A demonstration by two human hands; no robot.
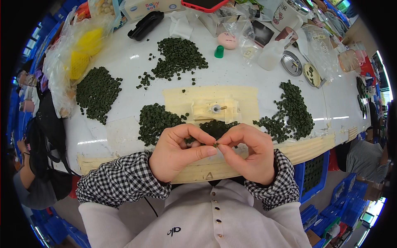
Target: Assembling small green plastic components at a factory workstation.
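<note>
My left hand (180, 151) and my right hand (248, 151) meet near the table's front edge, thumbs and forefingers pinched together. Between the fingertips is a small dark green piece (216, 144), mostly hidden by them. Just beyond my hands lies a heap of small dark green round parts (217, 127). Another heap (155, 124) sits beside my left hand, and a spread-out pile (295, 111) is to the right of my right hand. Past the middle heap, a small metal post fixture (217, 108) is taped to the table on a yellowish pad.
More green parts lie in a far pile (178, 58) and a left pile (98, 95). A plastic bag with yellow contents (82, 53) is at far left. A black case (145, 25), a green cap (219, 51), a round tin (291, 64) and a white mug (287, 16) stand farther back.
</note>
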